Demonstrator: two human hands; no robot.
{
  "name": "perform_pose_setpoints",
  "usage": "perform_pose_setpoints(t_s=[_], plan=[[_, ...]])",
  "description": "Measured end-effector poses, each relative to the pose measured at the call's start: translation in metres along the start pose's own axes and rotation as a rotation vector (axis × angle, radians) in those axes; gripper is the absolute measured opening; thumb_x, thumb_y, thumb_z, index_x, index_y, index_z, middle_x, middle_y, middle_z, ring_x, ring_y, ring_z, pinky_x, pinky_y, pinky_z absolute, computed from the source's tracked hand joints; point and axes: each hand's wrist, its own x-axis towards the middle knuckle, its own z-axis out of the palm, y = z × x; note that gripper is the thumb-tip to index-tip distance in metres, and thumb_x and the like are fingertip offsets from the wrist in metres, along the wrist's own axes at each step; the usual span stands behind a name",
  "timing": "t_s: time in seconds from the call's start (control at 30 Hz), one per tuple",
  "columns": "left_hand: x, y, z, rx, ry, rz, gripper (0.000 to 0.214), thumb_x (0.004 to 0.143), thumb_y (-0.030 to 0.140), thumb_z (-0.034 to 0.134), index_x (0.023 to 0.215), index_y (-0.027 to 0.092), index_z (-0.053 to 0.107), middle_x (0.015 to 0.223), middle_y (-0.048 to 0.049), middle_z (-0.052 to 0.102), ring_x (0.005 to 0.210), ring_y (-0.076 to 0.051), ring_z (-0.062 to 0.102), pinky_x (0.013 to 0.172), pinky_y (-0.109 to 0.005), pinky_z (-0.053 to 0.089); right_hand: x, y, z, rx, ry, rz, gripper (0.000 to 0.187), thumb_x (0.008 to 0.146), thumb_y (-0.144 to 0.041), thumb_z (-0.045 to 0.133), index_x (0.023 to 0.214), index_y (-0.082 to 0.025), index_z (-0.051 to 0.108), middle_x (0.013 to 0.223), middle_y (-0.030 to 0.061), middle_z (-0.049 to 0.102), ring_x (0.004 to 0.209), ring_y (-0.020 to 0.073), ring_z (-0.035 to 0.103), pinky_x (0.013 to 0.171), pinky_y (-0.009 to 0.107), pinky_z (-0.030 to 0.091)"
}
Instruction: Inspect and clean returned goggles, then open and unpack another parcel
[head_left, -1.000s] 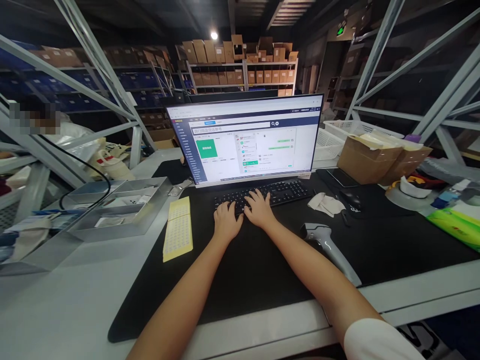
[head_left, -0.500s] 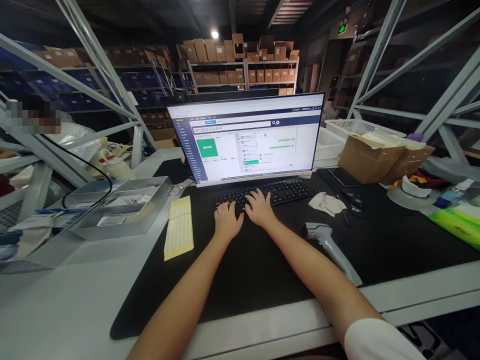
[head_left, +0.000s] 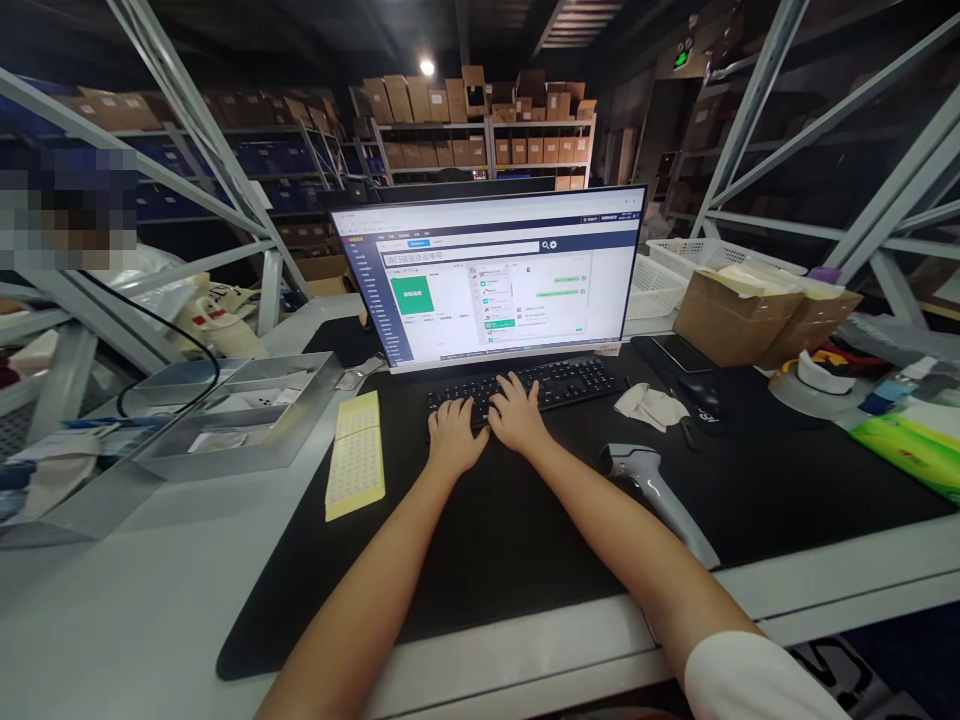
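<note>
Both my hands rest on the black keyboard (head_left: 570, 380) in front of the lit monitor (head_left: 491, 275). My left hand (head_left: 456, 435) lies over the keyboard's left part with fingers spread on the keys, holding nothing. My right hand (head_left: 517, 412) sits beside it, fingers stretched over the middle keys, also holding nothing. The keyboard stands on a wide black desk mat (head_left: 480, 540). A grey handheld barcode scanner (head_left: 652, 485) lies on the mat just right of my right forearm.
A yellow label sheet (head_left: 356, 455) lies left of the keyboard, next to clear trays (head_left: 240, 410). A black mouse (head_left: 701, 398), crumpled cloth (head_left: 651, 405), phone (head_left: 679, 352) and cardboard boxes (head_left: 739, 315) sit to the right. A person is at far left behind the rack.
My hands stay on the keyboard with only slight finger movement. The view shifted a little.
</note>
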Motion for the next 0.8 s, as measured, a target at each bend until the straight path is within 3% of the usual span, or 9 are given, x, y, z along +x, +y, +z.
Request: perform_pose_setpoints(t_s=[0.13, 0.33, 0.5, 0.8], plan=[[-0.002, -0.0005, -0.0027, -0.002, 0.033, 0.005, 0.063, 0.09, 0.043, 0.056, 0.144, 0.012, 0.053, 0.151, -0.0182, 0.051, 0.141, -0.037, 0.041, 0.118, -0.055, 0.032, -0.0005, 0.0008, -0.001, -0.002, 0.053, 0.057, 0.03, 0.099, -0.025, 0.043, 0.099, -0.016, 0.072, 0.154, 0.0144, 0.049, 0.153, 0.0344, 0.023, 0.119, 0.074, 0.009], [-0.0055, -0.0005, -0.0055, 0.001, 0.015, -0.04, 0.06, 0.092, 0.042, 0.055, 0.144, 0.011, 0.054, 0.15, -0.0203, 0.05, 0.14, -0.038, 0.043, 0.115, -0.054, 0.036, 0.0, 0.0026, -0.0009, -0.005, 0.084, 0.146, 0.026, 0.091, -0.024, 0.053, 0.112, -0.014, 0.065, 0.152, 0.0185, 0.049, 0.152, 0.0365, 0.024, 0.119, 0.073, 0.013], [-0.0051, 0.0003, -0.0054, 0.005, 0.033, -0.04, 0.06, 0.092, 0.041, 0.056, 0.144, 0.011, 0.054, 0.149, -0.0205, 0.05, 0.138, -0.038, 0.044, 0.114, -0.053, 0.037, -0.0009, -0.0002, -0.002, -0.06, 0.09, 0.253, 0.028, 0.094, -0.028, 0.052, 0.112, -0.012, 0.064, 0.125, 0.021, 0.066, 0.142, 0.0377, 0.037, 0.119, 0.073, 0.009], [-0.0064, 0.001, -0.0056, 0.005, 0.056, -0.043, 0.06, 0.09, 0.039, 0.06, 0.143, 0.013, 0.055, 0.149, -0.0208, 0.049, 0.136, -0.038, 0.046, 0.112, -0.052, 0.039, -0.0001, 0.0013, 0.0026, 0.059, 0.019, 0.079, 0.047, 0.098, -0.029, 0.045, 0.142, -0.013, 0.052, 0.142, 0.0162, 0.06, 0.149, 0.0325, 0.03, 0.12, 0.073, 0.004]])
